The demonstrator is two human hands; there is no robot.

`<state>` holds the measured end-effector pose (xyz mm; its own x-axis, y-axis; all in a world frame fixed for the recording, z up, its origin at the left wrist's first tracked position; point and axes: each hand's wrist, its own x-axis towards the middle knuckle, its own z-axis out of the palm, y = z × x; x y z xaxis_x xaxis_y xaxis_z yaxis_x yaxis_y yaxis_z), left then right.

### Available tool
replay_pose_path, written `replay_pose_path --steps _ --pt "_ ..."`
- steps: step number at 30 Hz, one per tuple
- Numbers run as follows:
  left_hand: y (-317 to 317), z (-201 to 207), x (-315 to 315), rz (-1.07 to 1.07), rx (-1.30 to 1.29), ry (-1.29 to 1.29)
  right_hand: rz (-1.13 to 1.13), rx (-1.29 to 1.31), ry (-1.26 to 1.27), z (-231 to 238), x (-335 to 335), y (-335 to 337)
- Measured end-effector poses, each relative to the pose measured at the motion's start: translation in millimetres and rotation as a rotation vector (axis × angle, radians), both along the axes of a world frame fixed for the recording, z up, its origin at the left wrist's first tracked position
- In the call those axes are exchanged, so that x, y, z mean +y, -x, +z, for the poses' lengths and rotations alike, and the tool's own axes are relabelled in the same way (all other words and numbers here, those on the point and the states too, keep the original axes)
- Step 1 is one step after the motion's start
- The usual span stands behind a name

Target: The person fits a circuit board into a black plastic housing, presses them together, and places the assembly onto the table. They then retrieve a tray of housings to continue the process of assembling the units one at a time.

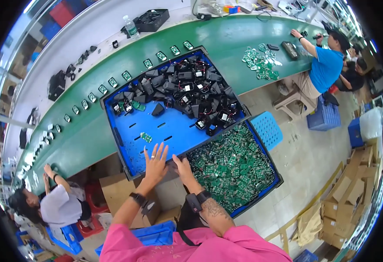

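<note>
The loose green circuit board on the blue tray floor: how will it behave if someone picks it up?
The green circuit board is small and flat, so probably light and stiff. Lying flush on the blue tray, it may slide before fingers catch an edge. It cannot roll.

Two blue crates: one (130, 144) holds a pile of black housings too many to count, the other (268, 153) a heap of green circuit boards. One clear bottle (130, 27) stands far left. Two co-workers sit at the green surface (91, 135).
</note>
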<state>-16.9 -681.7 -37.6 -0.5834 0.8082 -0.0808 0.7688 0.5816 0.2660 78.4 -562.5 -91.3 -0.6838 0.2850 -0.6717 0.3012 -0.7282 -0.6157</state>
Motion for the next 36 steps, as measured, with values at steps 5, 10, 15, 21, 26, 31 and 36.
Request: replay_pose_path --steps 5,10,15,21,26,31,36 --pt "-19 -40 1 -0.014 0.181 0.105 0.158 0.024 -0.088 10 72 -108" --pt "-57 -2 21 0.336 0.353 0.312 0.224 0.055 -0.015 29 166 -275" --pt "-203 16 144 0.321 0.176 0.086 0.099 -0.02 0.034 26 267 -474" --pt "-370 -31 316 0.153 -0.244 -0.06 -0.208 -0.168 0.029 70 370 -617" --pt "-473 -49 372 -0.076 -0.482 -0.183 -0.04 -0.263 -0.247 76 450 -590" --pt "-494 -53 379 0.239 -0.458 -0.184 0.295 -0.036 -0.411 66 522 -471" --pt "-456 -86 435 0.569 -0.308 -0.168 0.479 -0.148 -0.409 46 604 -429"
